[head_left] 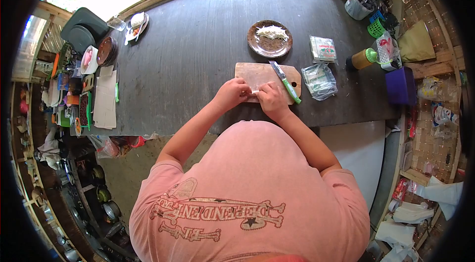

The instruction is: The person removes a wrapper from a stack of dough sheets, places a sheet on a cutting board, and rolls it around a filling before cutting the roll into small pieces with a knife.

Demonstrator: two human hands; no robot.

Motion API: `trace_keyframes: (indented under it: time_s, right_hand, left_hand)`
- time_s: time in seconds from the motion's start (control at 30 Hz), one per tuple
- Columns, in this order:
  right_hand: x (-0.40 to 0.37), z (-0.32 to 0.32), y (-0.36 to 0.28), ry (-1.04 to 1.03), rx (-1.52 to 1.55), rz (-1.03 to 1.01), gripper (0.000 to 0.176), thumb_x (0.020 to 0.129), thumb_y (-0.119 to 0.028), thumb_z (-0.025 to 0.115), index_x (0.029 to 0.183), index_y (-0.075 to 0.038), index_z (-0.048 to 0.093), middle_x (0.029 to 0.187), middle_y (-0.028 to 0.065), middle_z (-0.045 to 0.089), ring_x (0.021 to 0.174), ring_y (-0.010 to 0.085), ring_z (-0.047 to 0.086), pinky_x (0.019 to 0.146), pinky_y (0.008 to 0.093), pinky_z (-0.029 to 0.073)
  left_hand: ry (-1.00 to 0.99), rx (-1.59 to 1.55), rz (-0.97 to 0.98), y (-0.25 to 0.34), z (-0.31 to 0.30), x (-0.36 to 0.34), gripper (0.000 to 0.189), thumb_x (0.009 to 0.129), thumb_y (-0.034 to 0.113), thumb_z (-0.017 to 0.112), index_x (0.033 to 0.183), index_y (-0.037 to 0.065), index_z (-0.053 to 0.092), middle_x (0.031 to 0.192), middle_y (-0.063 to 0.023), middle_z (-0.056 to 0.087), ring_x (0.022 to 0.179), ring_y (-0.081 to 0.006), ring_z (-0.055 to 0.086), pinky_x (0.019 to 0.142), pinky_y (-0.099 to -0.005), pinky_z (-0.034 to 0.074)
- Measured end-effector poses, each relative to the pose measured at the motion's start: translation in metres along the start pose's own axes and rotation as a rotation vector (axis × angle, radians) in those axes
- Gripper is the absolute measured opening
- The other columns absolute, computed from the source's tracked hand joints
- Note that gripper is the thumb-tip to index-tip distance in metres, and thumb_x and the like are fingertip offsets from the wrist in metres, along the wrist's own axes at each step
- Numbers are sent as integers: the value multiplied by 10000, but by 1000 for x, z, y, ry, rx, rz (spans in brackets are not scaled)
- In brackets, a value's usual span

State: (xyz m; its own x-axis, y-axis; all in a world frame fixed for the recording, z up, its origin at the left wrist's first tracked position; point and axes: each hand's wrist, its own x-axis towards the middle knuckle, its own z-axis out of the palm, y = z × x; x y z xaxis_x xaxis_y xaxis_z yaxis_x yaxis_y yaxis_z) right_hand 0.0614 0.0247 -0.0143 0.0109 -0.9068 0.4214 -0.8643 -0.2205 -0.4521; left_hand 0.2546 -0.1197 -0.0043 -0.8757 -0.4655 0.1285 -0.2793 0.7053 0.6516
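A wooden cutting board (247, 71) lies near the table's front edge. Over its lower part, my left hand (234, 93) and my right hand (271, 98) are close together, fingers bent and pinching a small white piece (255, 92) between them. What the piece is cannot be made out. A knife (285, 82) with a green and white handle rests diagonally on the board, just right of my right hand. Beyond the board, a brown plate (255, 45) holds a heap of thin white strips (271, 33).
Two plastic-wrapped packs (323, 49) (319, 81) lie right of the board. A jar (362, 59), baskets and a purple container (401, 86) line the right edge. At left are stacked brown plates (106, 51), cardboard (105, 99) and a plate of food (136, 27).
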Motion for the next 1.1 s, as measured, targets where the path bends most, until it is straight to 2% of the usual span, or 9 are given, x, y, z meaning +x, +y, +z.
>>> trace_keyframes:
  time_s: [0.17,0.27,0.37,0.47,0.63,0.73,0.87,0.93,1.1]
  right_hand:
    - [-1,2,2,-21,-9,34,102,954,-138,724,909,-88,800,1064,38,729,1132,291,642,951,452,532]
    - [-2,7,2,83,15,44,94,944,-135,738,888,-93,800,1046,30,736,1108,291,648,952,448,538]
    - [-6,8,3,97,65,40,94,932,-120,733,869,-99,800,995,24,740,1084,287,656,954,447,544]
    - [-11,11,6,122,117,38,103,927,-125,723,870,-121,809,952,-1,749,1059,269,664,931,436,547]
    - [-12,-1,4,-29,-63,-45,128,931,-157,704,914,-166,830,1038,-43,805,1031,224,682,883,420,537]
    - [-20,2,7,80,-48,-106,143,926,-146,703,944,-173,842,1069,-36,820,1045,214,698,868,424,536]
    - [-19,-10,15,95,-68,-156,165,913,-154,724,1003,-166,862,1065,-5,829,1071,238,716,902,432,557]
    - [-11,-8,25,-10,114,-42,202,905,-164,751,1066,-153,872,1059,25,832,1079,271,724,950,438,574]
    - [-5,2,22,129,185,96,199,903,-160,768,1074,-147,869,1044,38,829,1086,294,724,976,441,577]
  left_hand:
    - [12,-24,8,5,-1,-1,100,822,134,862,909,89,842,950,-86,739,927,-311,744,866,-446,620]
    - [3,-38,-18,4,-2,0,95,842,160,858,891,81,842,942,-85,739,909,-312,747,849,-444,621]
    - [-29,-27,-62,2,2,2,95,855,153,873,933,100,856,953,-81,747,928,-315,740,869,-434,615]
    - [50,18,-112,11,2,-2,119,859,183,888,961,128,860,963,-63,756,931,-299,730,868,-429,602]
    - [129,140,-19,8,11,-10,122,858,190,893,975,166,868,969,-25,776,893,-276,707,846,-421,580]
    - [125,86,-32,3,14,-11,133,847,181,898,977,170,873,961,-23,783,914,-283,717,854,-424,584]
    - [100,93,6,1,12,-8,148,834,178,907,978,166,876,947,-27,785,936,-294,726,871,-427,589]
    - [36,120,-14,1,7,-4,163,836,182,914,991,149,871,969,-43,782,965,-305,730,890,-435,594]
    - [75,140,-15,9,0,-12,181,852,194,916,1013,131,865,1010,-60,778,978,-304,725,896,-446,596]
